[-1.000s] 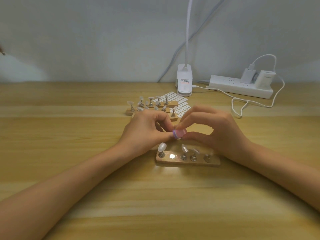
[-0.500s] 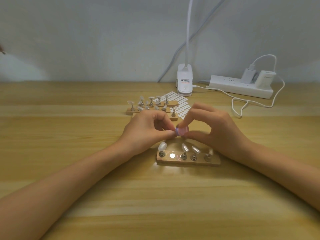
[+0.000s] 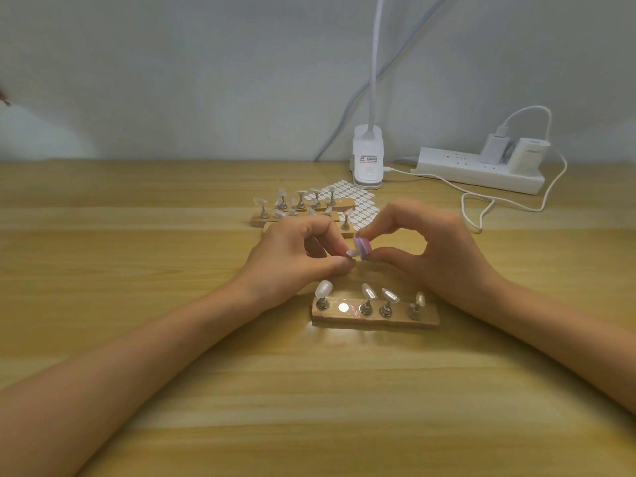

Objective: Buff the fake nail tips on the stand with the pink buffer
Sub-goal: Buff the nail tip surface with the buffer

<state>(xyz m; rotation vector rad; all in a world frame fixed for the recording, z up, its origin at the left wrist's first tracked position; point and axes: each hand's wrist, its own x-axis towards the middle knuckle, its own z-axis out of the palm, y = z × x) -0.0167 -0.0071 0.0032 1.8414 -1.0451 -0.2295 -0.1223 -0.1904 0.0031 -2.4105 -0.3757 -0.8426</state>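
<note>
A small wooden stand (image 3: 375,320) lies near me with several clear nail tips on metal pegs; one magnet spot on it is bare and shines. My left hand (image 3: 292,259) pinches a peg with a clear nail tip (image 3: 351,253) just above and behind the stand. My right hand (image 3: 430,249) pinches the small pink buffer (image 3: 363,247) between thumb and forefinger, its face against that nail tip.
Further back lie more wooden stands with nail tips (image 3: 303,208) and a sheet of white adhesive tabs (image 3: 358,201). A white clip lamp (image 3: 368,160) and a power strip (image 3: 478,170) with chargers and a looping white cable (image 3: 481,208) stand by the wall.
The buffer has shifted slightly up and turned against the nail tip, now showing its purple edge. Both hands have stayed in nearly the same place above the stand.
</note>
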